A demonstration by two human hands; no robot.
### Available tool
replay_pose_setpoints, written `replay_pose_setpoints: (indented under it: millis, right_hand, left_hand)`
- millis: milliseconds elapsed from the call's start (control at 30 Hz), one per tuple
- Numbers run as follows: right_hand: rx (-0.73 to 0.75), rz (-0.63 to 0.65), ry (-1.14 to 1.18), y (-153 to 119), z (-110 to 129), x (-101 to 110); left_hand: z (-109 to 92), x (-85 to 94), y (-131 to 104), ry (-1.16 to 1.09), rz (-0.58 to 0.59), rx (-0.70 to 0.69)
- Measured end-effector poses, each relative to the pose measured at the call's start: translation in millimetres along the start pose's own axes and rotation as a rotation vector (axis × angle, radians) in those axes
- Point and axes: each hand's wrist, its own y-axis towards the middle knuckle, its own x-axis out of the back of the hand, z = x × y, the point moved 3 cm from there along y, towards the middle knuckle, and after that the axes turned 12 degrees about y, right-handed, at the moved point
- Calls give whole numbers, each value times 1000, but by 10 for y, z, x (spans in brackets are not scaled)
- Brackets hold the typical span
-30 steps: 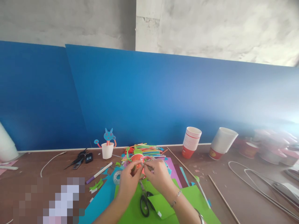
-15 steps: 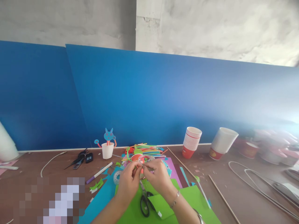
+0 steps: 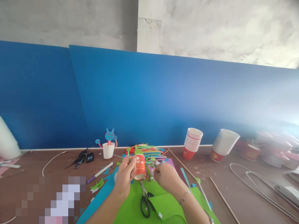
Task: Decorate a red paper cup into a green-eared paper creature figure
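Note:
A red paper cup [image 3: 140,168] with pale patterns stands in front of the pile of coloured straws [image 3: 151,151], green pieces showing at its rim. My left hand [image 3: 125,175] is at the cup's left side, fingers closed by its upper part; what they pinch is too small to make out. To the right of the cup is my right hand [image 3: 166,177], its fingers curled together beside a small whitish thing that I cannot make out. Black-handled scissors [image 3: 145,203] lie on green paper [image 3: 130,205] below the cup.
A white cup with a blue paper figure [image 3: 108,150] stands at the back left, near keys [image 3: 89,157] and a purple-capped marker [image 3: 100,172]. Stacked cups [image 3: 192,143] and wrapped cups [image 3: 224,144] stand at the right. A thin stick [image 3: 223,197] and white cables lie farther right.
My hands have moved apart, the right one to the right and the left slightly left. The red cup between them is now uncovered, and the tape roll is more hidden.

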Motion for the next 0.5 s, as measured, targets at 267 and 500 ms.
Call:
replay_pose_setpoints:
  millis: [267,500]
  right_hand:
    - [-22,93,-88,-23,-54,-266]
    - [47,-176,442,50,140,-72]
  left_hand:
    - [139,-63,4,-66,89,155]
    - [166,-103,-14,-79,134,199]
